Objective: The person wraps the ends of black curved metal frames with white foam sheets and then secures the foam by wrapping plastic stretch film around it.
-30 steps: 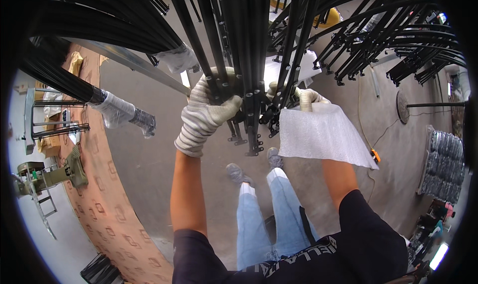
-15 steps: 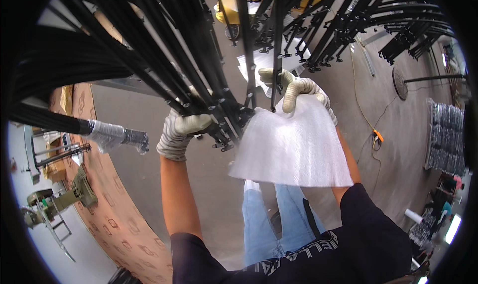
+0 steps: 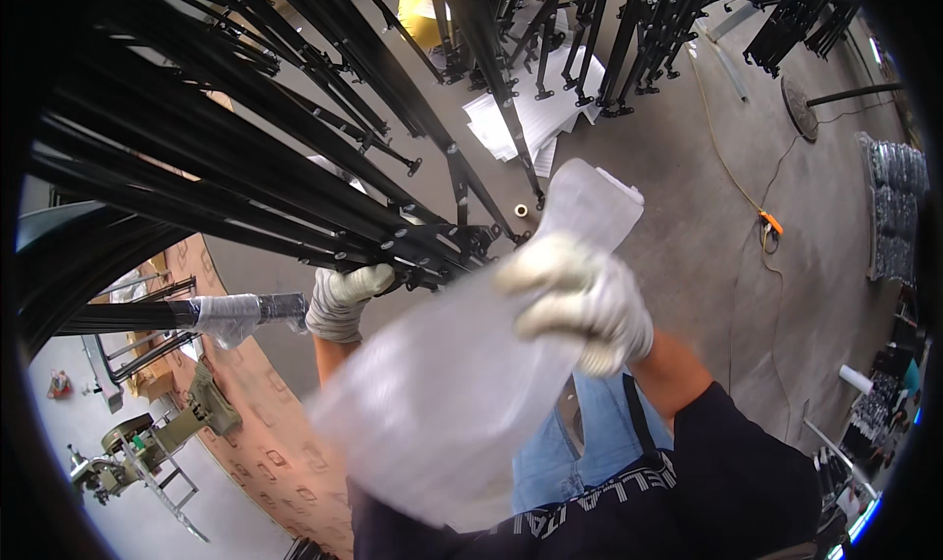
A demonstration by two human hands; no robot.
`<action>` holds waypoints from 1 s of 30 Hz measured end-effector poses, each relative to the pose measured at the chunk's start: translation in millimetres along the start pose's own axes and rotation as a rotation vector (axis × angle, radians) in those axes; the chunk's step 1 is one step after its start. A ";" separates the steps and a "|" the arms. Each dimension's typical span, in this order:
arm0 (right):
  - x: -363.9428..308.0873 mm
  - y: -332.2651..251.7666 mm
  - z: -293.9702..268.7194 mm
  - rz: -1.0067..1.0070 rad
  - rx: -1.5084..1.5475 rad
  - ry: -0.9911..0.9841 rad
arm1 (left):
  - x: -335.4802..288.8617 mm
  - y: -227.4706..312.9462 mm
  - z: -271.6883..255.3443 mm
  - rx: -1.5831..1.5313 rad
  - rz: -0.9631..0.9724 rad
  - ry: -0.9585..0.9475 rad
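Observation:
My left hand, in a striped white work glove, is closed around the lower ends of a bundle of black metal bars. These bars slant in from the upper left, with small brackets and holes at their ends. A thin, translucent white foam sheet hangs from my right hand, which is gloved too and closed on its upper part. The sheet is blurred by motion. It covers part of my left forearm and reaches in front of my shirt; its rolled or folded upper end sticks out beyond the right hand.
More black bars hang along the far side. White sheets lie on the floor below them, near a small roll. A plastic-wrapped bar end juts in at left. An orange cord connector lies on the floor at right.
My right hand has come nearer to me, and the foam sheet has swung left across my left forearm. My left hand keeps hold of the bar ends. The view has shifted slightly.

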State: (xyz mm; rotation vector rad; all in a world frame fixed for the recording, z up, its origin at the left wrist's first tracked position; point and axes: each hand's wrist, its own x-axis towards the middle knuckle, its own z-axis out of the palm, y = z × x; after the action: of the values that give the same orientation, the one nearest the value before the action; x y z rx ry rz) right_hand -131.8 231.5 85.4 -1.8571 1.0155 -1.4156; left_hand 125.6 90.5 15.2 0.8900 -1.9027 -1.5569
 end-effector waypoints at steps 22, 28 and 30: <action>0.5 34.7 89.6 0.388 -0.079 0.230 | 38.1 37.6 -5.4 -0.282 -0.168 -0.166; 6.8 60.5 91.7 0.738 -0.119 0.020 | 31.9 76.1 23.0 -0.392 -0.420 0.098; 0.5 63.5 88.5 0.761 0.054 -0.026 | 28.1 65.0 26.5 -0.199 -0.288 0.142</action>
State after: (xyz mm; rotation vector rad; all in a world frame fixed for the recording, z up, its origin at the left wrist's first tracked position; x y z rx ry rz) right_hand -60.3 197.3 10.6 -1.2239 1.4442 -0.9352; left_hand 77.1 94.0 73.1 1.1899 -1.5417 -1.7595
